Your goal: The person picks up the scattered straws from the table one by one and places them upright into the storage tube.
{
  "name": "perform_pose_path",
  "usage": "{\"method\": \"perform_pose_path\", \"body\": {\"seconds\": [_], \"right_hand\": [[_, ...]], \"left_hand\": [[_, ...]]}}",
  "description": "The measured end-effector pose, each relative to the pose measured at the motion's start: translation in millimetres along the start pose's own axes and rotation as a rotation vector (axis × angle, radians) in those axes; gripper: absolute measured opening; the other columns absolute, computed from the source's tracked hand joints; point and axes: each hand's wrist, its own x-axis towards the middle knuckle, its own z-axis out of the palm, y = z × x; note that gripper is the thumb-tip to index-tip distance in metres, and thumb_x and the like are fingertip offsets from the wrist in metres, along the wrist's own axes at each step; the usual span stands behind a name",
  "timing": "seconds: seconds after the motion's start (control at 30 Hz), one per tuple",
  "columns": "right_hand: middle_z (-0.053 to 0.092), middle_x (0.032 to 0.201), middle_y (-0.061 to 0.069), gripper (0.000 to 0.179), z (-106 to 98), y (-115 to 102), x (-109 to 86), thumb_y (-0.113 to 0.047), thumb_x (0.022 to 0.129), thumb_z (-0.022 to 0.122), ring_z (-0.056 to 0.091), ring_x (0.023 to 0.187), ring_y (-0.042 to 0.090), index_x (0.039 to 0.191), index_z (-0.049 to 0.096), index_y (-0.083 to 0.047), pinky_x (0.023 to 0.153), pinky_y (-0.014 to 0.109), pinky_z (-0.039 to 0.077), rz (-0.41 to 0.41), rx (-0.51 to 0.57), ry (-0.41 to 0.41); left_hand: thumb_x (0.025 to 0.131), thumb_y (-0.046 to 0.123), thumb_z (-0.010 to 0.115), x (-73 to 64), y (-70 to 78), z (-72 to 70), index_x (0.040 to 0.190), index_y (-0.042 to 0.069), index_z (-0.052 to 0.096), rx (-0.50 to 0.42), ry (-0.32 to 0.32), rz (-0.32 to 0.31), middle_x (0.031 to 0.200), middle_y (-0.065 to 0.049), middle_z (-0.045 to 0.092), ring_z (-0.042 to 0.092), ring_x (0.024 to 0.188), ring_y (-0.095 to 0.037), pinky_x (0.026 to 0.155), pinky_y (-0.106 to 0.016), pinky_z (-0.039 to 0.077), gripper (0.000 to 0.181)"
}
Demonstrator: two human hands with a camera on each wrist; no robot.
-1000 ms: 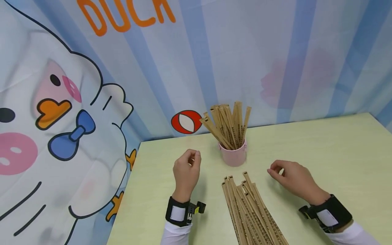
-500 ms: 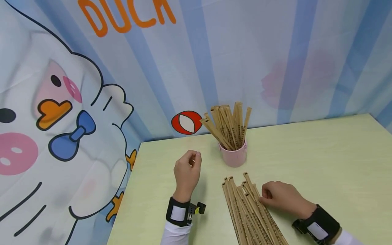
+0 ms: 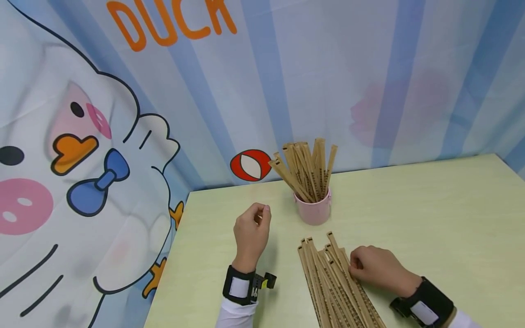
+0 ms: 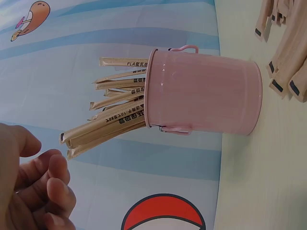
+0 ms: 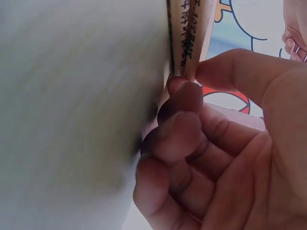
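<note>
A pile of paper-wrapped drinking straws [image 3: 334, 287] lies on the table, in front of a small pink bucket [image 3: 314, 213] that holds more wrapped straws [image 3: 305, 168] standing up. My right hand [image 3: 379, 269] is at the right edge of the pile. In the right wrist view its thumb and forefinger pinch a wrapped straw [image 5: 192, 48] from the edge; the other fingers are curled by the tabletop. Left of the bucket my left hand [image 3: 251, 237] hovers, loosely curled, with nothing in it. The left wrist view shows its fingertips apart from the straws in the bucket.
The pale table [image 3: 434, 205] runs back to a striped blue curtain [image 3: 328, 68] with a big duck drawing [image 3: 135, 237] on the left. A band with a small camera sits on each wrist.
My right hand has come down and left from beside the bucket to the straw pile, where it now pinches a straw. The left hand has stayed almost still.
</note>
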Motion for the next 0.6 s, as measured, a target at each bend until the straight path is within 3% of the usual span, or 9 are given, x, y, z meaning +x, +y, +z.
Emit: {"method": "perform_pose_path", "body": {"seconds": [0.33,0.6], "right_hand": [[0.045,0.051,-0.013,0.022,-4,2,1.1,-0.018,0.079,0.06,0.037,0.045,0.004,0.06,0.053,-0.026,0.044,0.021,0.03,0.012,0.016,0.012],[0.049,0.056,-0.01,0.02,-28,-1,3.6,-0.019,0.085,0.059,0.039,0.046,0.007,0.066,0.057,-0.024,0.044,0.023,0.031,0.049,0.031,0.082]], "left_hand": [[0.093,0.02,0.057,0.5,-0.4,-0.4,0.082,0.01,0.067,0.012,-0.006,-0.003,0.065,0.001,0.06,0.048,0.056,-0.011,0.05,-0.024,0.04,0.018],[0.093,0.018,0.057,0.8,-0.6,-1.4,0.081,0.01,0.067,0.011,0.004,0.019,0.066,0.001,0.062,0.049,0.057,-0.01,0.051,-0.024,0.04,0.017]]}}
